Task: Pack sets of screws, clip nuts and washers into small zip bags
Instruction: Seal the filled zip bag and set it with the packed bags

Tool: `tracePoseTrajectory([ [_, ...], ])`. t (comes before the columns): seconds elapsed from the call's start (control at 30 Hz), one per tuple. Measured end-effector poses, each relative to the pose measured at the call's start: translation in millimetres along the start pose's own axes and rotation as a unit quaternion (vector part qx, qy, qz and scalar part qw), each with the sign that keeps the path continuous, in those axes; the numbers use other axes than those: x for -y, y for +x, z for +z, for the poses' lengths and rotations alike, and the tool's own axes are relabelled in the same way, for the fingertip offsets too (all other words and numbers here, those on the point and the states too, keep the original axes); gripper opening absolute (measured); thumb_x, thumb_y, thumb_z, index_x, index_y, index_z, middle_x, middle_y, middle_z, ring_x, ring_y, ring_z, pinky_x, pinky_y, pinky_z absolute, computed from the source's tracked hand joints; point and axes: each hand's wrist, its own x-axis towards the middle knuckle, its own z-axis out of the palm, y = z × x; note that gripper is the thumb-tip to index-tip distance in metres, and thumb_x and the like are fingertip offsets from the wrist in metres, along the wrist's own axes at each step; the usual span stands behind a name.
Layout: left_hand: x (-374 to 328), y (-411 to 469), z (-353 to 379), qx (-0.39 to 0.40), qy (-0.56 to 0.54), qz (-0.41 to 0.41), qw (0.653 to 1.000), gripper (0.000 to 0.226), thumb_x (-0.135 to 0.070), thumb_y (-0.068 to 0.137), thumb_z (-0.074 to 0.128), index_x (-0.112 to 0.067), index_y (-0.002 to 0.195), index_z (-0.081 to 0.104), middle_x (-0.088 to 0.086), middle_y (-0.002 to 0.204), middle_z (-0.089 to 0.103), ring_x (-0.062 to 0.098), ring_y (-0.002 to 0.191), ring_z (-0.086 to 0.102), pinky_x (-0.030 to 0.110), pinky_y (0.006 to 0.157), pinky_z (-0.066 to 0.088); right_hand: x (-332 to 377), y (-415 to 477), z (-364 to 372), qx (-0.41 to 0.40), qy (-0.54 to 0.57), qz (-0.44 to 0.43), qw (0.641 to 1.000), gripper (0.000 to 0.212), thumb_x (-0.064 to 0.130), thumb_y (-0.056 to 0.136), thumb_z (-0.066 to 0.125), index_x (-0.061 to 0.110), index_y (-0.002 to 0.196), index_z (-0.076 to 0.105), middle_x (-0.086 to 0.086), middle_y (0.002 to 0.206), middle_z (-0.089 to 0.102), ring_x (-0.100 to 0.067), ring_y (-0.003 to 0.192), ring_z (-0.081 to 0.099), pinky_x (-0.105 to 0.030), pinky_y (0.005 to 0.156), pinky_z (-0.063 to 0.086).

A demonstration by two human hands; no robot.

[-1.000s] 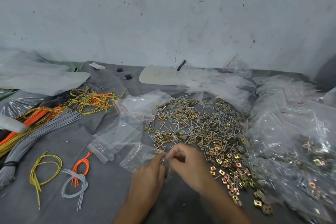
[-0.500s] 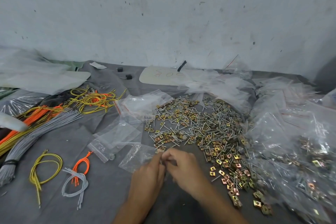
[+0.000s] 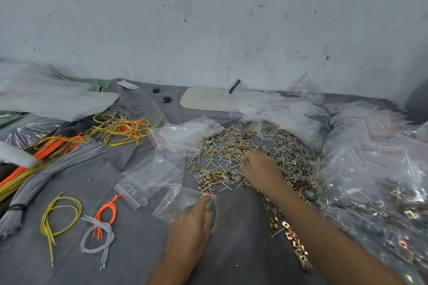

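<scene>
Head view: left hand (image 3: 191, 224) pinches a clear bag (image 3: 178, 201); right hand (image 3: 260, 170) is on the pile (image 3: 222, 152).
The bag lies on the grey cloth (image 3: 139, 250) beside the pile and looks empty, though its part under the thumb is hidden. The pile mixes screws, yellow clip nuts and grey washers. Right fingers curl down into it; if they hold a piece, I cannot tell. At right, packed bags (image 3: 393, 206) carry the same parts.

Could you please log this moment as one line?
left hand: holds small clear zip bag | right hand: picking at loose pile of silver screws, brass clip nuts, grey washers
</scene>
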Motion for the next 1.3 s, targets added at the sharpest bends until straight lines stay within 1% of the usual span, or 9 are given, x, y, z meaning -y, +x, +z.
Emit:
tracePoseTrajectory([
  [0.1,0,1,1,-0.001,0.0,0.003,1.0,0.042,-0.028,0.101,0.043,-0.039,0.142,0.047,0.003,0.11,0.07,0.025,0.101,0.064,0.037,0.082,0.047,-1,10,10,0.038,-0.069,-0.004,0.997,0.023,0.035,0.097,0.053,0.015,0.105,0.059,-0.008,0.108,0.062,-0.028,0.098,0.06,-0.035,0.075,0.044],
  [0.33,2,3,2,0.008,0.01,-0.004,1.0,0.042,-0.03,0.102,0.041,-0.039,0.142,0.045,0.002,0.114,0.07,0.025,0.106,0.063,0.037,0.085,0.047,8,23,6,0.113,-0.147,-0.026,0.982,0.012,0.013,0.095,0.055,0.008,0.104,0.062,-0.014,0.108,0.066,-0.033,0.101,0.063,-0.038,0.078,0.049],
  [0.5,2,6,1,0.007,0.018,0.006,1.0,0.042,-0.028,0.101,0.043,-0.036,0.142,0.048,0.001,0.107,0.072,0.025,0.101,0.063,0.038,0.084,0.047,8,19,3,0.105,-0.161,-0.054,0.98,0.003,0.01,0.096,0.056,0.01,0.096,0.059,-0.013,0.104,0.066,-0.032,0.099,0.064,-0.039,0.079,0.051],
  [0.8,0,17,3,0.0,0.03,-0.011,0.999,0.041,-0.028,0.099,0.043,-0.035,0.139,0.05,0.001,0.105,0.073,0.025,0.101,0.064,0.037,0.079,0.046,-4,-9,-5,0.011,0.026,-0.028,0.999,0.026,0.019,0.097,0.052,0.016,0.122,0.062,-0.007,0.112,0.065,-0.027,0.1,0.061,-0.039,0.085,0.051],
  [0.9,-2,19,3,0.002,0.036,-0.015,0.999,0.04,-0.028,0.099,0.042,-0.035,0.138,0.049,0.002,0.105,0.072,0.027,0.101,0.064,0.037,0.079,0.046,-2,-27,-11,-0.011,0.098,-0.019,0.995,0.022,0.02,0.099,0.054,0.022,0.116,0.066,0.003,0.102,0.07,-0.011,0.075,0.059,-0.03,0.067,0.046],
  [1.0,-1,17,4,0.0,0.033,-0.012,0.999,0.04,-0.028,0.099,0.043,-0.035,0.138,0.049,0.003,0.107,0.073,0.029,0.103,0.064,0.038,0.081,0.047,8,-53,-11,0.012,0.247,0.019,0.969,0.011,0.025,0.093,0.064,0.029,0.103,0.068,0.015,0.096,0.069,-0.003,0.081,0.063,-0.025,0.07,0.048],
  [1.1,-2,17,4,0.0,0.036,-0.01,0.999,0.04,-0.03,0.1,0.042,-0.034,0.139,0.048,0.004,0.11,0.072,0.03,0.105,0.064,0.039,0.082,0.048,25,-81,0,0.074,0.378,0.027,0.922,0.005,0.023,0.09,0.07,0.026,0.093,0.072,0.012,0.084,0.074,-0.004,0.079,0.068,-0.022,0.069,0.053],
  [1.17,-3,17,4,0.003,0.037,-0.013,0.999,0.041,-0.031,0.1,0.041,-0.032,0.141,0.047,0.004,0.114,0.072,0.03,0.108,0.063,0.039,0.084,0.047,36,-94,10,0.097,0.378,0.004,0.921,0.004,0.024,0.09,0.071,0.025,0.093,0.074,0.014,0.083,0.075,-0.002,0.077,0.068,-0.02,0.068,0.052],
  [1.3,-3,14,1,0.007,0.032,-0.017,0.999,0.042,-0.03,0.101,0.041,-0.03,0.143,0.045,0.005,0.12,0.07,0.031,0.114,0.061,0.04,0.088,0.047,50,-103,20,0.07,0.276,-0.057,0.957,0.006,0.03,0.089,0.071,0.027,0.092,0.075,0.023,0.078,0.071,0.007,0.077,0.065,-0.013,0.067,0.047],
])
